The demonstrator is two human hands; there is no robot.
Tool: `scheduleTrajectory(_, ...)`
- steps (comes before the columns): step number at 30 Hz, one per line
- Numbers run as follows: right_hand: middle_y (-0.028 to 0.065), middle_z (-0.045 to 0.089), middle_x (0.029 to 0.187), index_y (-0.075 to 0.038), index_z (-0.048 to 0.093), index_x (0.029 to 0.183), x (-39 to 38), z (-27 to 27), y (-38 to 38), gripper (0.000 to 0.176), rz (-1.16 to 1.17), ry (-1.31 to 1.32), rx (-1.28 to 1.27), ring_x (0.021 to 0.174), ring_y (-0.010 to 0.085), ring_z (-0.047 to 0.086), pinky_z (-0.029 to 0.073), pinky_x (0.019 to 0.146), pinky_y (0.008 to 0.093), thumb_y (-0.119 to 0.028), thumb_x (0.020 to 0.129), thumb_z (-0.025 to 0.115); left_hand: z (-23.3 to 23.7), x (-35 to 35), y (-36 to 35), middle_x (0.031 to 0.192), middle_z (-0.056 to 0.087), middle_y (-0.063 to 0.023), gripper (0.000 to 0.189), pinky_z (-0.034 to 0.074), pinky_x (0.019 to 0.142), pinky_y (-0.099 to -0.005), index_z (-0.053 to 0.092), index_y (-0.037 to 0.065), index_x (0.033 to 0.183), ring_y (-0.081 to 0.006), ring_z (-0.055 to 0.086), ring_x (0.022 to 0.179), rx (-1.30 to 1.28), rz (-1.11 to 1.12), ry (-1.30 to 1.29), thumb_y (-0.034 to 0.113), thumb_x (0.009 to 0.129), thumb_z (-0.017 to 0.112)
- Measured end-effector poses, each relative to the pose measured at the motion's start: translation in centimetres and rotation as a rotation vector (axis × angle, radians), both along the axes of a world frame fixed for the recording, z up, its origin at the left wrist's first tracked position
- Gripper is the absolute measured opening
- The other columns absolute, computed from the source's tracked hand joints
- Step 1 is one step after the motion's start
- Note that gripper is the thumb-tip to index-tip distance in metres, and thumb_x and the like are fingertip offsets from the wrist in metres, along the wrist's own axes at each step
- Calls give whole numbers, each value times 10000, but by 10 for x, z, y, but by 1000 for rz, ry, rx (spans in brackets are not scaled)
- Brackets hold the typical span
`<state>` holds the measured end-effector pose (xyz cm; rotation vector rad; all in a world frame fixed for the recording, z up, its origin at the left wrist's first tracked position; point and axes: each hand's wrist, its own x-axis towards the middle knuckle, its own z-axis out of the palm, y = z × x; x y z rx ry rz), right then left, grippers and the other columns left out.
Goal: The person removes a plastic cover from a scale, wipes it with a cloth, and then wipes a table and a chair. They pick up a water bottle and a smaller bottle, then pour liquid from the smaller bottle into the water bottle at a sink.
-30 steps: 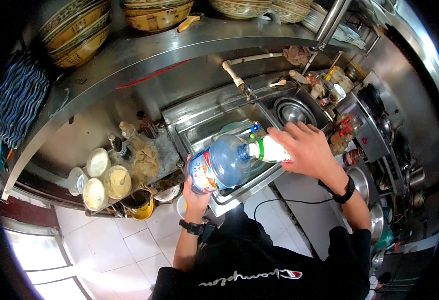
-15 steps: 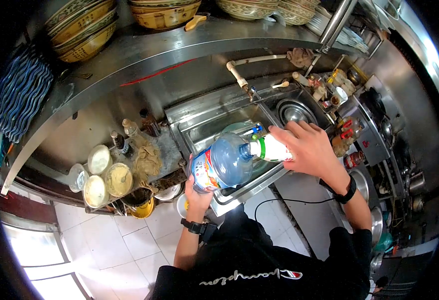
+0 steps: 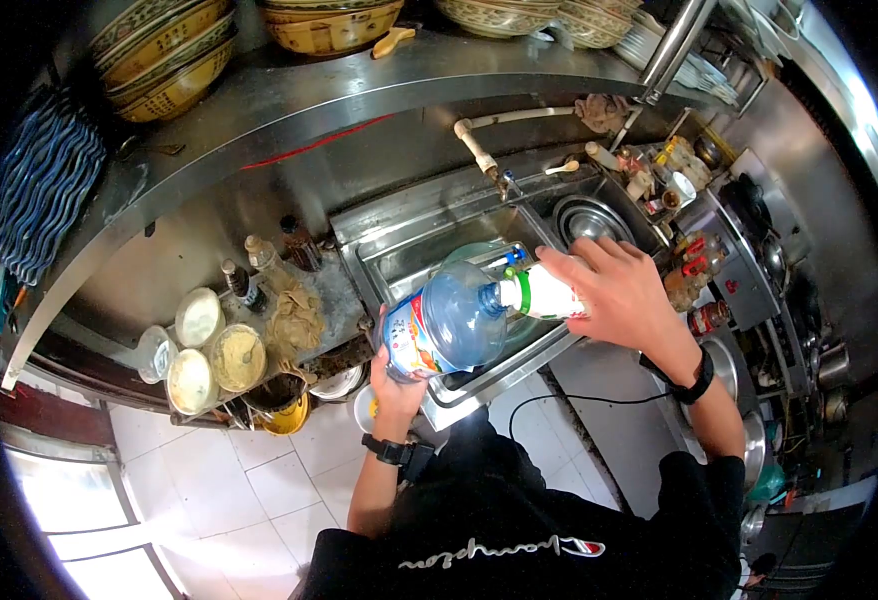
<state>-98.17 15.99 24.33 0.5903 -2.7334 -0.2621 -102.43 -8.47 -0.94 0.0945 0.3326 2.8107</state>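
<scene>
My left hand (image 3: 396,388) is wrapped round the lower end of a large clear-blue plastic water jug (image 3: 459,322) with a blue, white and red label. The jug lies tilted over the sink, its neck toward the right. My right hand (image 3: 614,295) grips a white bottle (image 3: 551,293) with a green band. That bottle's mouth meets the jug's neck; whether liquid passes between them cannot be made out. Below the jug, the metal sink basin (image 3: 389,255) shows a greenish basin (image 3: 474,255) partly hidden behind it.
A tap (image 3: 499,180) rises behind the sink, and metal bowls (image 3: 591,222) sit in the right basin. On the left counter are dark bottles (image 3: 244,285), a crumpled cloth (image 3: 297,318) and tubs of pale powder (image 3: 239,358). Stacked bowls (image 3: 334,28) line the shelf (image 3: 289,110) overhead.
Almost nothing differs. Both hands, the jug and the white bottle keep nearly the same positions, with their openings still together.
</scene>
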Motion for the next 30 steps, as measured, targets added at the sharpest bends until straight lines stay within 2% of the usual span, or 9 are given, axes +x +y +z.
scheduleTrajectory(9, 18, 548, 954, -243, 517, 1285, -2, 1, -1, 737, 0, -5, -6, 866, 233, 605, 519, 644, 357, -194, 597, 775, -6, -1, -1, 1457, 430, -98, 761, 342, 1104, -527, 331, 199, 1486, -306, 429, 1328, 17, -10, -15, 337, 820, 674)
scheduleTrajectory(12, 18, 547, 958, -244, 518, 1291, -2, 1, -1, 738, 2, -5, -8, 865, 232, 604, 518, 652, 357, -191, 600, 773, -2, 0, 1, 1456, 417, -97, 780, 384, 1075, -488, 280, 215, 1512, -304, 424, 1329, -11, 15, -4, 348, 827, 631)
scheduleTrajectory(17, 25, 547, 962, -221, 564, 1280, -1, 1, -1, 724, -15, -12, -16, 852, 244, 604, 502, 691, 359, -169, 579, 738, 1, 0, 0, 1454, 418, -99, 780, 377, 1079, -498, 283, 217, 1510, -309, 422, 1330, -14, 4, -12, 343, 824, 632)
scheduleTrajectory(30, 35, 544, 954, -213, 563, 1283, 1, 2, 1, 727, 7, 7, -30, 839, 250, 603, 499, 682, 359, -173, 579, 738, -1, 1, 2, 1455, 423, -99, 785, 353, 1097, -500, 276, 215, 1516, -295, 427, 1327, 3, -5, -7, 341, 829, 636)
